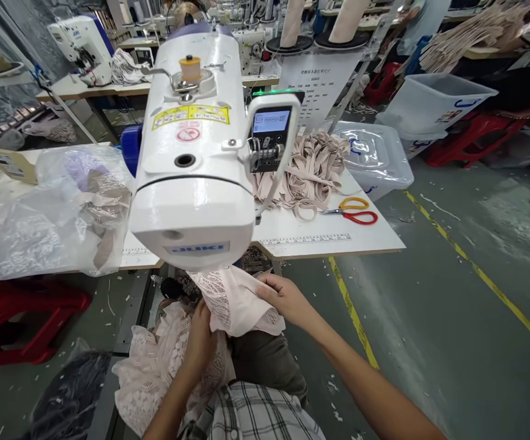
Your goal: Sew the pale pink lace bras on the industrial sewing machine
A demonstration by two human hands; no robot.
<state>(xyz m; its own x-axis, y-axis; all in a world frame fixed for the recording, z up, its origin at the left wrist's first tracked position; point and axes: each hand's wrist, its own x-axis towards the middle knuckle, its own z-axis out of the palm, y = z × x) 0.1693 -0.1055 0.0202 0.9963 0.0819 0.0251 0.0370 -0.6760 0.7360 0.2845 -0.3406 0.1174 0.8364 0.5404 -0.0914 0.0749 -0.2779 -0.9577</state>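
Observation:
A pale pink lace garment piece [241, 299] hangs below the head of a white sewing machine [191, 195], its upper edge hidden under the machine. My right hand [287, 297] pinches the piece's right side between thumb and fingers. Its left edge is in my left hand [200, 333], whose fingers curl around the fabric and are partly hidden. More pale lace fabric [159, 366] is bunched beside my left forearm and over my lap. The machine's needle area is out of sight behind its head.
On the white table, right of the machine, lie a heap of beige strips [313, 168] and red-and-yellow-handled scissors [356, 211]. Plastic-bagged fabric [63, 208] covers the left tabletop. A red stool [21, 318] stands at left, lidded clear bins [372, 156] at right.

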